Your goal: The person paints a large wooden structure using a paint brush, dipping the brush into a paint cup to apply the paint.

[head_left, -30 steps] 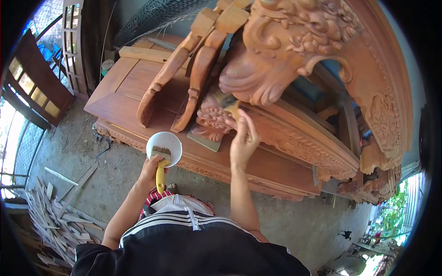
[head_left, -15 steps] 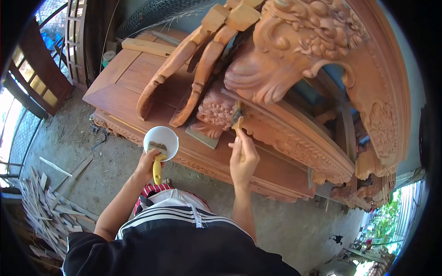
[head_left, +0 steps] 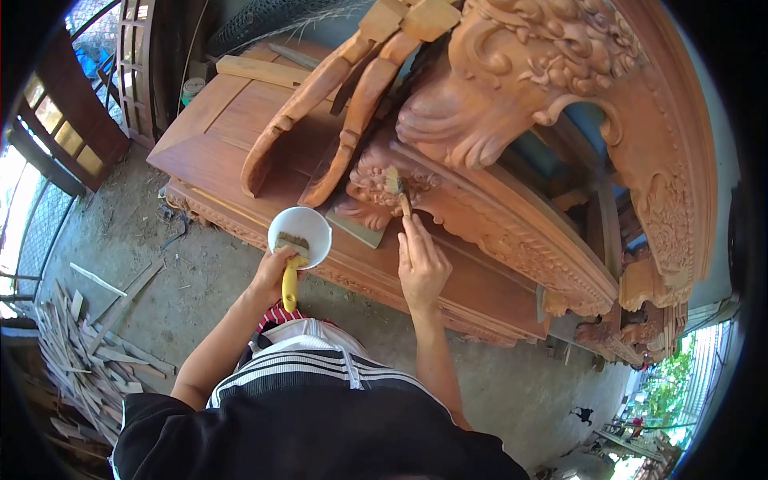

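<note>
My left hand (head_left: 274, 270) is closed around the rim of a white bucket (head_left: 320, 232), together with a yellow-handled paintbrush (head_left: 290, 288) whose bristles lie inside the bucket. With fingers wrapped on its wooden handle, my right hand (head_left: 422, 260) grips a second paintbrush (head_left: 402, 200). That brush's bristles touch the carved floral end of a reddish wooden furniture piece (head_left: 472, 216). The carving around the bristles looks darker in places. Just left of it, curved wooden legs (head_left: 340, 164) rest on a broad wooden panel top (head_left: 232, 148).
Scrap wood strips (head_left: 88, 360) lie heaped on the concrete floor at the left. A large carved wooden frame (head_left: 680, 160) rises at the right. A pale wood bar (head_left: 260, 72) and a small jar (head_left: 192, 90) sit at the back. Black mesh (head_left: 264, 24) is behind.
The right brush has shifted slightly left over the carving, its bristles now tilted left. My left hand and the bucket have moved right and a little up, closer to the carved piece.
</note>
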Demonstrator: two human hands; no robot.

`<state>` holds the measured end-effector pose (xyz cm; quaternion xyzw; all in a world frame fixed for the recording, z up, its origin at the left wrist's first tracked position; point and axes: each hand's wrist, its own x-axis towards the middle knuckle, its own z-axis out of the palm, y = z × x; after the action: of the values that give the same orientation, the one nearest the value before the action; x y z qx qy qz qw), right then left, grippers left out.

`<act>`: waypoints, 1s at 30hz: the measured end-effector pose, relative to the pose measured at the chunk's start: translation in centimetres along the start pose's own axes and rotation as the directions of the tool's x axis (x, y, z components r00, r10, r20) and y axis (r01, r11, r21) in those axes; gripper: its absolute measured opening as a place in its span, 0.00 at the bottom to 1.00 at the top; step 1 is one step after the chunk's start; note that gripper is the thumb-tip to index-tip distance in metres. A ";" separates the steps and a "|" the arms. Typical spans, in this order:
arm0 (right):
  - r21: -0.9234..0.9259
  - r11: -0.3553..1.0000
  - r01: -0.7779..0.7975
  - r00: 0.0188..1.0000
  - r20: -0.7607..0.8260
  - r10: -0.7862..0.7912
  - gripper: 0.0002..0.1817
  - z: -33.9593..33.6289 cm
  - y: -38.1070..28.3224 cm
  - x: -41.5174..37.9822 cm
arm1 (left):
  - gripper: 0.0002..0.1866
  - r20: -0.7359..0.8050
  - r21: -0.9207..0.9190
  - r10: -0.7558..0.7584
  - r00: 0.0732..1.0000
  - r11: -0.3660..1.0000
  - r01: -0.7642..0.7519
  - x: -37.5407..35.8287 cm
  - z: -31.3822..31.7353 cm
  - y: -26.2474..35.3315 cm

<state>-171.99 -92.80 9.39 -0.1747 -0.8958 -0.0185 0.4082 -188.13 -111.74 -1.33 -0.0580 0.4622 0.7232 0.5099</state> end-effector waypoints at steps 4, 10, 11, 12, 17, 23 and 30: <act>-0.059 0.998 0.016 0.915 0.404 0.009 0.16 0.7 1.2 -2.3 | 0.16 -0.103 -0.037 -0.033 0.994 0.999 0.029 -0.5 -1.0 0.1; 0.035 0.999 0.018 0.994 0.109 -0.022 0.15 -1.1 1.5 -1.3 | 0.15 -0.115 -0.002 0.039 0.993 0.999 -0.039 -0.8 -2.4 0.8; 0.019 1.000 0.020 0.999 0.033 -0.021 0.15 -1.2 1.6 -1.3 | 0.15 -0.113 0.003 0.036 0.993 0.999 -0.035 -0.7 -2.5 0.7; 0.019 0.999 0.041 0.997 0.063 -0.042 0.15 -0.4 2.3 -2.4 | 0.15 -0.116 -0.015 0.033 0.993 0.999 -0.035 -0.5 -2.5 0.6; 0.017 0.996 0.087 0.919 0.385 -0.086 0.14 0.3 4.0 -5.0 | 0.15 -0.058 0.004 -0.002 0.998 1.000 0.002 -0.4 -1.5 0.7; -0.002 0.996 0.087 0.991 0.098 -0.086 0.12 0.7 3.9 -5.6 | 0.16 -0.011 0.021 -0.028 1.000 0.999 0.029 0.0 -0.2 0.6; -0.019 0.999 0.028 0.981 0.192 -0.024 0.12 0.4 3.6 -6.1 | 0.19 -0.010 0.019 -0.050 0.999 0.999 0.051 -0.2 -1.2 0.5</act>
<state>-167.42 -91.12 4.22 -0.1684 -0.9329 -0.0164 0.3180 -188.86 -112.77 -1.55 -0.0682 0.4699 0.7053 0.5263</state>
